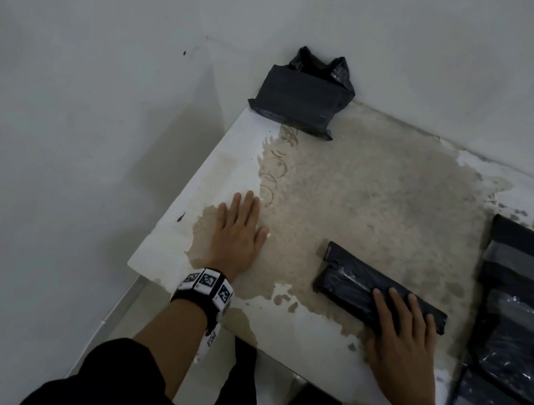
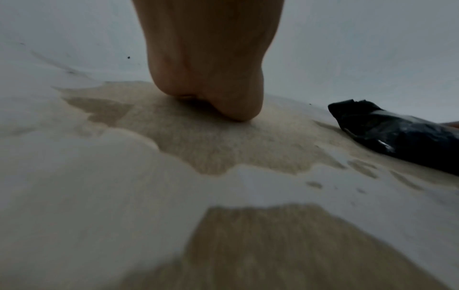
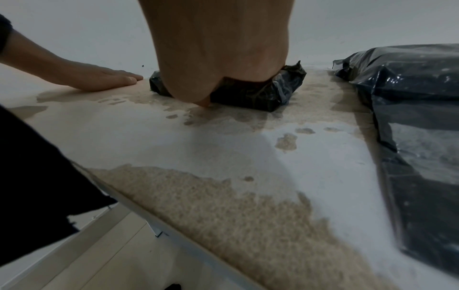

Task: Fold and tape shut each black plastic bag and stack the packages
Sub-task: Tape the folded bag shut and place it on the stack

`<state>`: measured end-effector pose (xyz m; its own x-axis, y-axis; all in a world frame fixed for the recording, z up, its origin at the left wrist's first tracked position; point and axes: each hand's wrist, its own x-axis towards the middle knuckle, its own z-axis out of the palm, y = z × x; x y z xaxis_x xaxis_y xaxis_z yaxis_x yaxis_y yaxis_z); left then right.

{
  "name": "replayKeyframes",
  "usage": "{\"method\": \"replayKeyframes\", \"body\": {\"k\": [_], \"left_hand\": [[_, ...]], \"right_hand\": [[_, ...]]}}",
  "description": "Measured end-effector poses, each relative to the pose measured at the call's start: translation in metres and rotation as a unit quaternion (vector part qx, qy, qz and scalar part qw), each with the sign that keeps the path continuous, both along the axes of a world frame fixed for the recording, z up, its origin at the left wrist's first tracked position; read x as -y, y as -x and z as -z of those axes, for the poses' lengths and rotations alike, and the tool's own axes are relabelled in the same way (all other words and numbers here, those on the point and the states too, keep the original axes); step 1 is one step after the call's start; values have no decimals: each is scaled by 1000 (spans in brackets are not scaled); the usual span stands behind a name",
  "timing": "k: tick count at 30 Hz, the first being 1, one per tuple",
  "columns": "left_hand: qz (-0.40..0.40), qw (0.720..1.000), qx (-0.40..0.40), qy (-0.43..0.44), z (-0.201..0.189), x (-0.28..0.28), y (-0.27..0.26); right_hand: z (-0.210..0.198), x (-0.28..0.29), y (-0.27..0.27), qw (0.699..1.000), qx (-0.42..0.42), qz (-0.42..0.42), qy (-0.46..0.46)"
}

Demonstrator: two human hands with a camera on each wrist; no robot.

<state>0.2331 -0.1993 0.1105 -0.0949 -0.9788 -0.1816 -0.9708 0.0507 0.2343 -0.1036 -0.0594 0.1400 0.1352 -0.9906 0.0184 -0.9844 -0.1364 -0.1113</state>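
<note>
Both hands are flat: left hand [image 1: 239,233] palm-down on the bare desk [image 1: 374,190] at lower left, holding nothing; right hand [image 1: 402,330] presses straight fingers on a folded bag [image 1: 351,277] at lower right. One finished package [image 1: 297,103] sits up top by the wall; loose bags [image 1: 526,310] lie at the right edge.

Large bag stack [image 1: 526,310] cut off right.

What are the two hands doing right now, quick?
Left hand: open, flat on the table, holding nothing.
Right hand: open, fingers straight, pressing down on the small black package.
</note>
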Motion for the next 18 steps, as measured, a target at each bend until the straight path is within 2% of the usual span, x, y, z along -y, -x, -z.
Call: {"method": "replayKeyframes", "body": {"k": [6, 11, 18], "left_hand": [[-9, 1000, -11, -23, -3, 0, -1], [50, 998, 12, 40, 11, -57, 4], [93, 995, 22, 35, 6, -124, 10]], "right_hand": [[3, -1, -1, 1000, -2, 4, 9], [3, -1, -4, 1000, 7, 12, 19], [2, 1, -4, 1000, -1, 16, 15]]}}
